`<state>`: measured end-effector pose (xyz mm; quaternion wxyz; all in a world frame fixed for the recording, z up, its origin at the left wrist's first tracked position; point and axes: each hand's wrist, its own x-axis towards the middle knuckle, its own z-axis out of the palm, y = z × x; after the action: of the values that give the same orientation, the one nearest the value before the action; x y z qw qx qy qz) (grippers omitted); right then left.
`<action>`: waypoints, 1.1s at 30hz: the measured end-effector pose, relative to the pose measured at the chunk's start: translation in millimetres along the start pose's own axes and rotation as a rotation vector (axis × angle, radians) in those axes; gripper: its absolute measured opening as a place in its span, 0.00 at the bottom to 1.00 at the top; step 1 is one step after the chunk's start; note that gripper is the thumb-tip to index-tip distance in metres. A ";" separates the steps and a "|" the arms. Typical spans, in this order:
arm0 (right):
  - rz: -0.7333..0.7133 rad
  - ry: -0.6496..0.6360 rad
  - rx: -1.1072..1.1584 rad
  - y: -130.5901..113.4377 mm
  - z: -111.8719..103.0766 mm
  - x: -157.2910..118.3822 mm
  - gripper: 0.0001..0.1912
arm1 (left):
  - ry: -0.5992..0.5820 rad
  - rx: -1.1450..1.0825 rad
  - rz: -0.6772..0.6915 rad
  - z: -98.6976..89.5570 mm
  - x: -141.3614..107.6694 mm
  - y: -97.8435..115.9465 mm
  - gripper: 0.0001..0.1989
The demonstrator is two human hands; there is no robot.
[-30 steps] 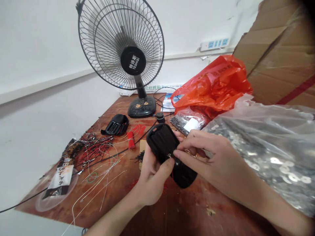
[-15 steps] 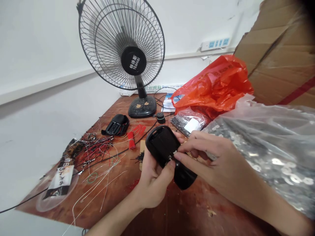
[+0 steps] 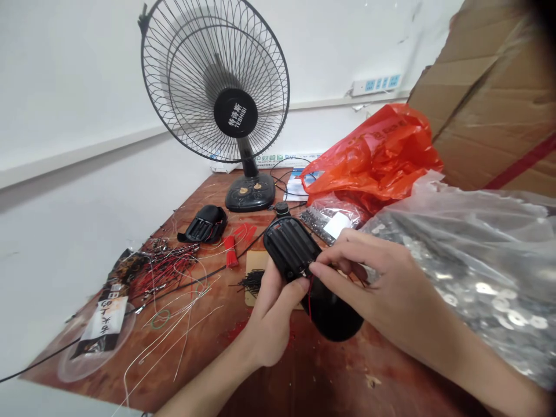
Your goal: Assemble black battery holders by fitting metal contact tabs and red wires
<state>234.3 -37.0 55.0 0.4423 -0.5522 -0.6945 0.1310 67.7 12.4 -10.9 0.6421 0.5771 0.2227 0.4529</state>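
My left hand (image 3: 271, 318) is closed round a black plastic battery case (image 3: 292, 246), thumb on its lower edge. Long battery slots show on the face turned towards me. A rounded black part (image 3: 336, 315) extends below the case, and a thin red wire (image 3: 310, 304) runs down beside it. Thumb and forefinger of my right hand (image 3: 377, 278) pinch at the lower right edge of the slots; what lies between these fingertips is too small to make out. A similar black battery case (image 3: 203, 225) lies on the table at the left.
A fan (image 3: 250, 191) stands at the back. Left are red and black wires (image 3: 169, 266) and a clear lid (image 3: 69, 365). Black pins (image 3: 252, 281) lie behind my left hand. Right are a red bag (image 3: 377, 156), a clear bag of metal discs (image 3: 490, 289) and a carton (image 3: 499, 104).
The case in my left hand has tilted, so its slots now show clearly and the red wire is visible. My right fingertips stay at its lower edge.
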 end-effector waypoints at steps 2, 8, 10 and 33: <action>0.013 -0.004 -0.010 0.5 0.1 -0.2 0.06 | 0.022 0.018 -0.015 -1.8 -0.4 -2.8 0.23; 0.003 -0.003 -0.023 -0.2 0.0 -1.3 0.06 | 0.043 0.013 -0.039 -4.6 -0.8 -4.4 0.26; 0.015 -0.008 -0.025 -1.6 -0.3 -1.5 0.06 | 0.044 0.005 -0.021 -3.7 -0.7 -4.3 0.28; 0.004 -0.050 -0.054 2.6 3.1 0.3 0.07 | 0.032 -0.076 0.107 -0.7 3.7 -17.9 0.18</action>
<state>233.7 -34.8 51.7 0.4093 -0.5618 -0.7077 0.1268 74.7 17.3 -27.0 0.6347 0.5560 0.1843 0.5040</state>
